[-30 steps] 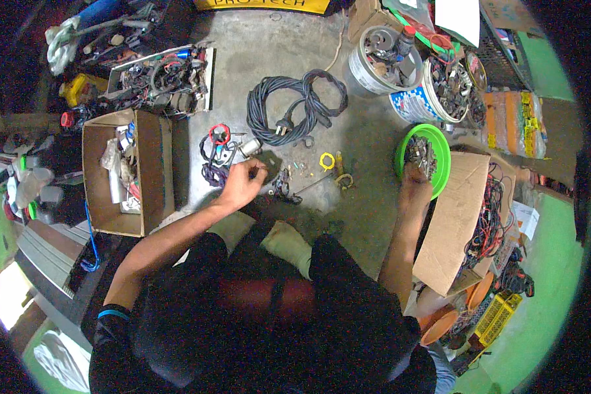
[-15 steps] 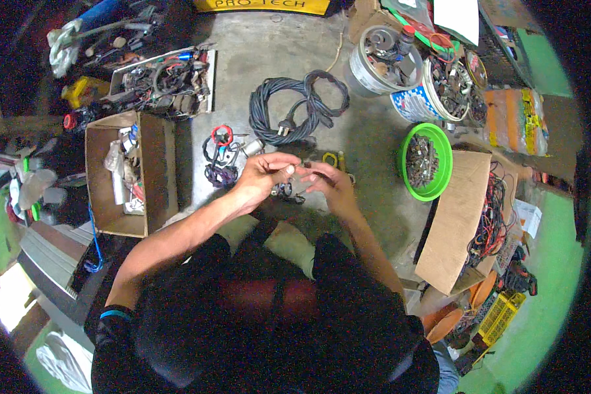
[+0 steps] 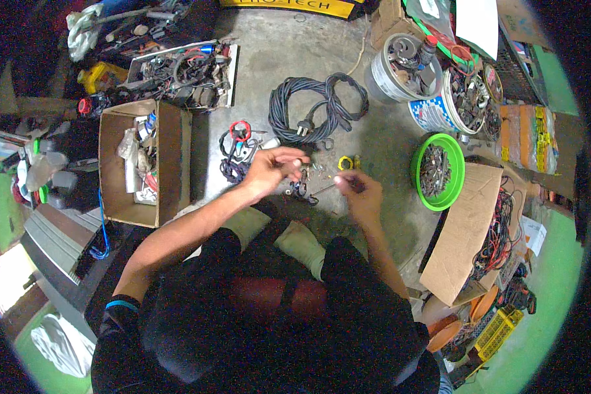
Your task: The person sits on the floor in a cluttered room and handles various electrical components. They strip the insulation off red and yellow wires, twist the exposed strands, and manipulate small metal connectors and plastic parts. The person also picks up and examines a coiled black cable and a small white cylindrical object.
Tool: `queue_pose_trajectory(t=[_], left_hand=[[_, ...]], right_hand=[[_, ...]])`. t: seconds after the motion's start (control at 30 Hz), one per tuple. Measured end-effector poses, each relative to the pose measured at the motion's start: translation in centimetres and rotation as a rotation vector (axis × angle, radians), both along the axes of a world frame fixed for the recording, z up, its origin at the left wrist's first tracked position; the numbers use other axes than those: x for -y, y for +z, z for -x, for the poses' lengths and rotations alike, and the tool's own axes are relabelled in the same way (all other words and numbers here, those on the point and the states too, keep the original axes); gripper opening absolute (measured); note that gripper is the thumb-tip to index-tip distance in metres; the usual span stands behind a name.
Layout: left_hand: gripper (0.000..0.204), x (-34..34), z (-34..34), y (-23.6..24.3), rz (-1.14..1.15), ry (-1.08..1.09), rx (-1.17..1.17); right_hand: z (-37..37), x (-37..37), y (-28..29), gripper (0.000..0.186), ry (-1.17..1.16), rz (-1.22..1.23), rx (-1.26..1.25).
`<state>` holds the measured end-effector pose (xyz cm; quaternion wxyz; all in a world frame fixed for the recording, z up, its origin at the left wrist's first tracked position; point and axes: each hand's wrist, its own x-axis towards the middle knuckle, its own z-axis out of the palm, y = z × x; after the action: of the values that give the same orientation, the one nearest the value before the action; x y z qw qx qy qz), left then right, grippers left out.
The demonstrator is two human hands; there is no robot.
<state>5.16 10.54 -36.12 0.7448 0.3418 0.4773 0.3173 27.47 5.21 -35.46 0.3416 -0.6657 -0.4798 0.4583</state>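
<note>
My left hand (image 3: pixel 274 173) hovers over the floor, thumb and fingers pinched; whatever is between them is too small to make out. To its right is my right hand (image 3: pixel 363 197), a little smeared, its fingers curled toward the thumb. A thin rod-like streak lies near that thumb, and I cannot tell if it is held. Small dark metal parts (image 3: pixel 300 190) lie on the floor below and between the hands. Just beyond the right hand sits a yellow ring-shaped piece (image 3: pixel 345 163). Left of my left hand are a dark cable bundle (image 3: pixel 232 172) and a red ring (image 3: pixel 241 131).
A coiled black cable with a plug (image 3: pixel 282 113) lies ahead. On the right stand a green basin (image 3: pixel 460 172) of small metal pieces, a cardboard box (image 3: pixel 463 230) of wires and two buckets (image 3: pixel 381 79). On the left are an open cardboard box (image 3: pixel 171 164) and a parts tray (image 3: pixel 232 75).
My hands were together at the fingertips and have moved apart, the right one going right and slightly nearer. The whole view has shifted a little, placing the floor items farther right.
</note>
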Motion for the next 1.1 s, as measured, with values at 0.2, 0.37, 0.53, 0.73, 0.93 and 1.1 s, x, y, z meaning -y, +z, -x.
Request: queue_pose_trajectory(t=[0.2, 0.37, 0.53, 0.73, 0.93, 1.1], left_hand=[[0.017, 1.4, 6.3, -8.6, -0.494, -0.197, -0.715], [0.019, 2.4, 7.8, -8.2, -0.583, -0.298, -0.867], [0.031, 2.4, 6.5, -5.9, -0.668, -0.601, -1.076], [0.027, 3.1, 6.8, -7.8, -0.740, -0.768, -1.150], [0.024, 3.1, 6.4, -7.3, -0.763, -0.781, -1.184], [0.023, 3.5, 7.0, -9.5, -0.909, -0.721, -1.210]], right_hand=[[-10.4, 0.2, -1.5, 0.021, -0.421, -0.092, 0.300], [-15.1, 1.0, 0.1, 0.021, -0.581, -0.112, 0.163], [-12.8, 0.4, -0.5, 0.024, -0.595, -0.194, 0.349], [-12.1, -2.6, -0.3, 0.022, -0.467, -0.252, 0.390], [-10.0, -2.9, 1.7, 0.026, -0.363, -0.169, 0.312], [-8.5, -5.5, 3.3, 0.021, -0.263, -0.401, 0.519]])
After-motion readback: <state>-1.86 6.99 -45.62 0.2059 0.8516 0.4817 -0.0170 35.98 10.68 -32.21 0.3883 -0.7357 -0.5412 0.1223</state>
